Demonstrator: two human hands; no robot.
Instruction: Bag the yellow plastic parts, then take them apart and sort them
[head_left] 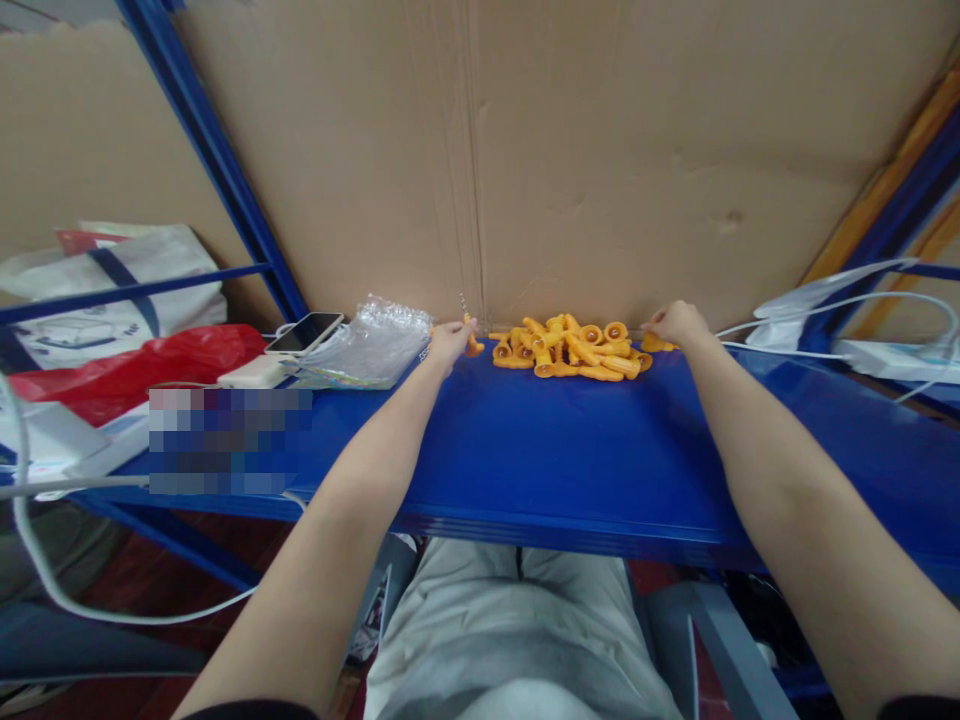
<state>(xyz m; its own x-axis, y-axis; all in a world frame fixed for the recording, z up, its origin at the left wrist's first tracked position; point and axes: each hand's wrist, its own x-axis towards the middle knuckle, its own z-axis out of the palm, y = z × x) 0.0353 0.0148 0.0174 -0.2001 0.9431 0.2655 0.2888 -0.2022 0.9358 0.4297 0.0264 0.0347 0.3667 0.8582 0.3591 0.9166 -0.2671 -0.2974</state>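
A heap of several small orange plastic parts lies at the far edge of a blue table, against a cardboard wall. My left hand reaches to the heap's left end and pinches one orange part together with a thin metal chain or pin. My right hand rests at the heap's right end, its fingers closed over another orange part.
A clear plastic bag, a phone on a white power bank and a red bag lie to the left. White cables and white plastic lie to the right. Blue shelf struts frame the cardboard wall.
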